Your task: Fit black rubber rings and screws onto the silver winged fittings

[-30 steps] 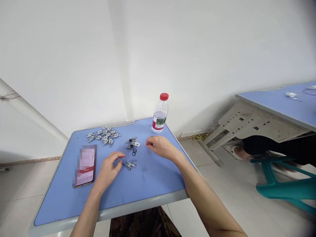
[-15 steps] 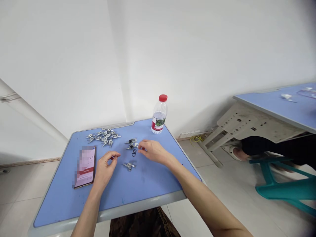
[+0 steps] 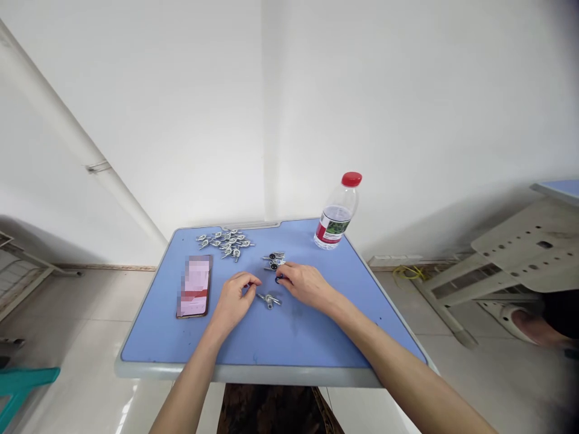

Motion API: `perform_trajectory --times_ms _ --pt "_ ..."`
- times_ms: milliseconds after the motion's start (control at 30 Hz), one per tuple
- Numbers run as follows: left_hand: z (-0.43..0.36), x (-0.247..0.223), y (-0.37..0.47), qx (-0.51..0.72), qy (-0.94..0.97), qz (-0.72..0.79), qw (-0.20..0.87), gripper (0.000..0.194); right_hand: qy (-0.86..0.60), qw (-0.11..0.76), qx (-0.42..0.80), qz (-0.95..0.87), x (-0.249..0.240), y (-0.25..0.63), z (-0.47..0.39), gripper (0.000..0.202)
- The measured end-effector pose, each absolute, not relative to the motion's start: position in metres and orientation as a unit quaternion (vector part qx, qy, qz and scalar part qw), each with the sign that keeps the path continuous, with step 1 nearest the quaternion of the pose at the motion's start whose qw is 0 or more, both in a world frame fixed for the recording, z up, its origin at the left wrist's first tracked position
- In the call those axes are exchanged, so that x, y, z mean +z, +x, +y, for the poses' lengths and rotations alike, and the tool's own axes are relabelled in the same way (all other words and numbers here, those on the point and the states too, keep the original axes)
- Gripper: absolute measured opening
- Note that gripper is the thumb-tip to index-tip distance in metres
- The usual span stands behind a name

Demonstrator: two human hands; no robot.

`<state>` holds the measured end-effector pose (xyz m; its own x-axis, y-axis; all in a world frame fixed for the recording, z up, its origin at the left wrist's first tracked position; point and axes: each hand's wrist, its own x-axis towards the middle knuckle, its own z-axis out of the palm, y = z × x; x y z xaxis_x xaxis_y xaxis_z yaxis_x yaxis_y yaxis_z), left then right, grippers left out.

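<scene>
My right hand (image 3: 307,284) pinches at small black rubber rings (image 3: 277,279) on the table, its fingertips partly covering them. Just beyond it sit metal fittings with black round ends (image 3: 274,260), beside a pale small part. My left hand (image 3: 235,298) hovers with thumb and forefinger curved and slightly apart, holding nothing that I can see. Close to its fingertips, a single silvery metal fitting with prongs (image 3: 270,301) lies between the two hands. Farther back is a pile of several similar metal fittings (image 3: 228,242).
A phone (image 3: 195,286) with its screen lit lies on the left of the blue table (image 3: 298,346). A water bottle with a red cap (image 3: 335,217) stands at the back right. Another desk (image 3: 520,247) and a person's foot (image 3: 525,325) are at far right.
The view has swung left, so the table appears farther right. My right hand has come down from beside the fittings onto the black rings. My left hand has moved nearer the single fitting.
</scene>
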<state>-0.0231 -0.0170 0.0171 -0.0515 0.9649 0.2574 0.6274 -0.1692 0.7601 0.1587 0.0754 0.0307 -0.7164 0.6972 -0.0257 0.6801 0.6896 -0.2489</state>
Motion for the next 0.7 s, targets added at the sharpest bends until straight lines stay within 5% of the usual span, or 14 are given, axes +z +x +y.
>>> perform_trajectory --times_ms 700 --pt "-0.0171 0.0185 -0.0220 0.410 0.650 0.602 0.217 0.023 -0.392 -0.009 0.031 -0.919 0.0285 0.1582 0.0745 0.016"
